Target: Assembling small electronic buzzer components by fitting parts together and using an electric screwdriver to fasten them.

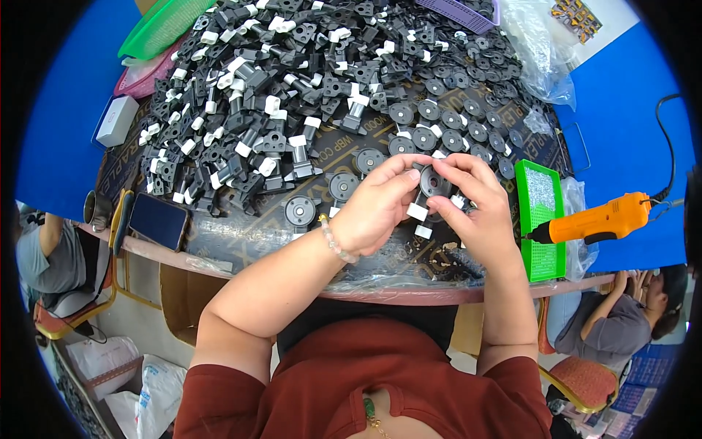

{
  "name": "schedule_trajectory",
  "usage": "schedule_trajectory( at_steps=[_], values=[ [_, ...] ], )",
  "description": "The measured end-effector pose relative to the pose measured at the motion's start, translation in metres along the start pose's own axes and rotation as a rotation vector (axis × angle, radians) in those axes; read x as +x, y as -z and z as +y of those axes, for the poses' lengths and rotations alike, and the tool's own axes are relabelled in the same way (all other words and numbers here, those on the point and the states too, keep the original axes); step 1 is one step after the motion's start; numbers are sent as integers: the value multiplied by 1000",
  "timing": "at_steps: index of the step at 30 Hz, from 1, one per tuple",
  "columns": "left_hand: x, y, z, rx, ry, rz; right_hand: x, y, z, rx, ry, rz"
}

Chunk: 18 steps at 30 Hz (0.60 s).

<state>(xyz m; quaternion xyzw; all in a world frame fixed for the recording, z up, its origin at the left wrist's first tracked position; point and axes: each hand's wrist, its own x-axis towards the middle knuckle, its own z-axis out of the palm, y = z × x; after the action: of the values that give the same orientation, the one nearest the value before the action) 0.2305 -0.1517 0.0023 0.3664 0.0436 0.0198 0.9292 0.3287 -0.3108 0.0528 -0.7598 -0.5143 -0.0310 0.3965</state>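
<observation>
Near the table's front edge, my left hand (pixel 379 208) and my right hand (pixel 474 205) together grip a black round plastic disc (pixel 432 183), tilted up toward me. Thumbs and fingers press its rim from both sides. White plastic pieces (pixel 417 212) show just below the disc; whether they join it I cannot tell. Rows of black parts with round discs (pixel 300 211) and white ends stand left of and beyond my hands. A large heap of black parts with white ends (pixel 270 106) spreads behind them, and loose black discs (pixel 475 69) lie at the back right.
At right, an orange electric screwdriver (pixel 599 223) reaches over a green tray (pixel 545 256) holding small screws. A phone (pixel 159 222) and white box (pixel 117 122) lie left. Green (pixel 157 33) and purple baskets (pixel 468 16) stand behind. Other people sit at both sides.
</observation>
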Motion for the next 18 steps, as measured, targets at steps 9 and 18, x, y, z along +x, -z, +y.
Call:
schedule_trajectory(
  at_steps=[9,18],
  values=[
    [-1,-2,-2,-43,-15,-47,-1,1,-1,-33,1,39],
    [0,1,-5,-41,-37,-103,4,16,-5,-73,24,-62]
  ],
)
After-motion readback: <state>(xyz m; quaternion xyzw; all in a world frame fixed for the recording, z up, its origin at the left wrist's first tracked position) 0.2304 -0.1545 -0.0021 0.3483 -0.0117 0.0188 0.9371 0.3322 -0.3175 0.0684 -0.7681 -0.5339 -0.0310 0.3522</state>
